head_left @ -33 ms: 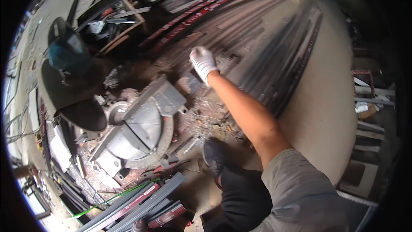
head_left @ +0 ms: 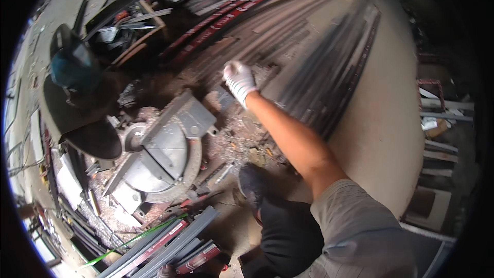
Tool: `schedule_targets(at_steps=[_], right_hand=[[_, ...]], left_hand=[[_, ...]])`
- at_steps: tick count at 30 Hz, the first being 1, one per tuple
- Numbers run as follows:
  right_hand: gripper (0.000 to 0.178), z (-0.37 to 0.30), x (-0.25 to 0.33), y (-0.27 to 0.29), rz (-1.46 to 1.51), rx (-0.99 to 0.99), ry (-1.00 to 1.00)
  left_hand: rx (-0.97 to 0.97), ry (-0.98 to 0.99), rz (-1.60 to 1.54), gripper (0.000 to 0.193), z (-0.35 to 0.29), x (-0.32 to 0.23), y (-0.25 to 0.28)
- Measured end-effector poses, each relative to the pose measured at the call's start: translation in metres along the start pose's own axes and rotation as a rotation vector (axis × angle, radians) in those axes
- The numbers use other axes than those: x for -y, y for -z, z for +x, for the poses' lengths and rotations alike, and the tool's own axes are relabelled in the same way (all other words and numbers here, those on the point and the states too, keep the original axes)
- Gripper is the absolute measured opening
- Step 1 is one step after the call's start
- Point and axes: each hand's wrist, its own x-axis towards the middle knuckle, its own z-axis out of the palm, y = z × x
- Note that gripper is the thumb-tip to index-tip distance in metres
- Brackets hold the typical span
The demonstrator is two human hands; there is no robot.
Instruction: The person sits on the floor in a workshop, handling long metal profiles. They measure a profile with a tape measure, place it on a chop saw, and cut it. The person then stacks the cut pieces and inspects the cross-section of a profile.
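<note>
Grey strips (head_left: 190, 231) at left hand (head_left: 165, 272); bin (head_left: 138, 50) holding offcuts (head_left: 148, 16).

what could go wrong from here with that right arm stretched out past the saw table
The right hand is far out in front, so balance might suffer. The dark shoe stands beside loose scraps, so a step could slip or trip. The grey strips lie loosely layered near the left hand and might slide if bumped.

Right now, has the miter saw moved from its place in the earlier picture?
No. The miter saw keeps its place against the scrap box; both appear slightly farther left, apparently because the view shifted.
</note>
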Motion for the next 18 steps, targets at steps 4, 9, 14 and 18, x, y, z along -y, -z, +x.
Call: schedule_targets(at_steps=[4,9,14,18], right_hand=[[0.019,-0.116,0.008,0.05,-0.038,-0.014,-0.096],[0.017,-0.242,-0.015,0.093,-0.416,-0.03,-0.148],[0.016,-0.328,-0.093,0.119,-0.409,0.205,-0.265],[0.026,-0.328,-0.051,0.106,-0.735,0.587,-0.318]], left_hand=[[-0.027,-0.008,0.02,0.03,0.006,-0.005,0.003],[-0.065,-0.017,0.055,0.03,0.003,-0.011,0.009],[-0.16,-0.038,0.064,0.031,-0.004,-0.022,0.013],[-0.252,-0.057,-0.095,0.045,-0.018,-0.036,0.019]])
